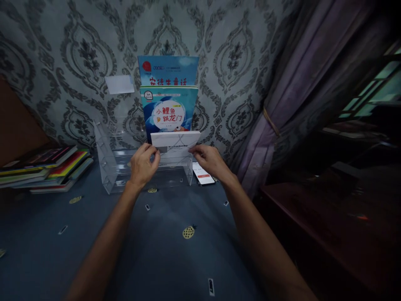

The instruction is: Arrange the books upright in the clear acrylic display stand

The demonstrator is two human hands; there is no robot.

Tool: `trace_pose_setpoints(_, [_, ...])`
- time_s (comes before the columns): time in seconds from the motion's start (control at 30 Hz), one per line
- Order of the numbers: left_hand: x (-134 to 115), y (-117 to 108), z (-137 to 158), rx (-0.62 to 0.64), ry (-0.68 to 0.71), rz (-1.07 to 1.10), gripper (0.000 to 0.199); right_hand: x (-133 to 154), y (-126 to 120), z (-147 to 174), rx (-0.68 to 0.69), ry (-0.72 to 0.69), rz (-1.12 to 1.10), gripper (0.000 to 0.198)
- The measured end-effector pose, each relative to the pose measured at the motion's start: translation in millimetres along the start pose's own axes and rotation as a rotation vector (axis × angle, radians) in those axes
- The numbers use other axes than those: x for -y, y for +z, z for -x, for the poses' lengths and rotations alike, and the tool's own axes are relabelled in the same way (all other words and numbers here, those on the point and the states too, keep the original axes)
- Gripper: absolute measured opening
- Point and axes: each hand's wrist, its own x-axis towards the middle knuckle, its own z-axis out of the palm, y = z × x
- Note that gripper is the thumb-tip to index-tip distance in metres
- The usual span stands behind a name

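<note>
A white book with a grey block and dark print on its cover stands at the front of a clear acrylic rack. My left hand pinches its left edge, and my right hand grips the right edge with thumb and fingers. Directly behind it a blue-green picture book with red lettering rests upright in the rack. Farther back and higher is another blue book, its lower part hidden. Where the white book's bottom edge meets the rack I cannot make out.
A phone with a lit screen lies right of the rack. Stacked books sit at the left. A white card shows above the rack's left side. Patterned blue cloth covers the table; a tied purple curtain hangs at right.
</note>
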Motion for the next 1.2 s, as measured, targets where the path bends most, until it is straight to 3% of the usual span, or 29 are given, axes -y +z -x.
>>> trace_pose_setpoints(0.17, [-0.3, 1.5, -0.3, -0.015, -0.010, 0.045, 0.023, -3.0, 6.3, -1.4, -0.038, -0.033, -0.007, 0.034])
trace_pose_setpoints(0.47, [-0.1, 0.3, 0.1, -0.012, -0.016, 0.050, 0.022, 1.0, 1.6, -0.9, 0.044, 0.015, 0.023, 0.035])
trace_pose_setpoints(0.93, [-2.2, -0.8, 0.6, 0.006, -0.022, 0.061, 0.022, -7.7, 9.1, -1.3, 0.004, -0.007, -0.012, 0.032])
trace_pose_setpoints(1.2, [-0.7, 0.4, 1.8, 0.021, -0.039, 0.088, 0.020, -6.2, 5.3, -1.8, 0.056, -0.012, 0.033, 0.034])
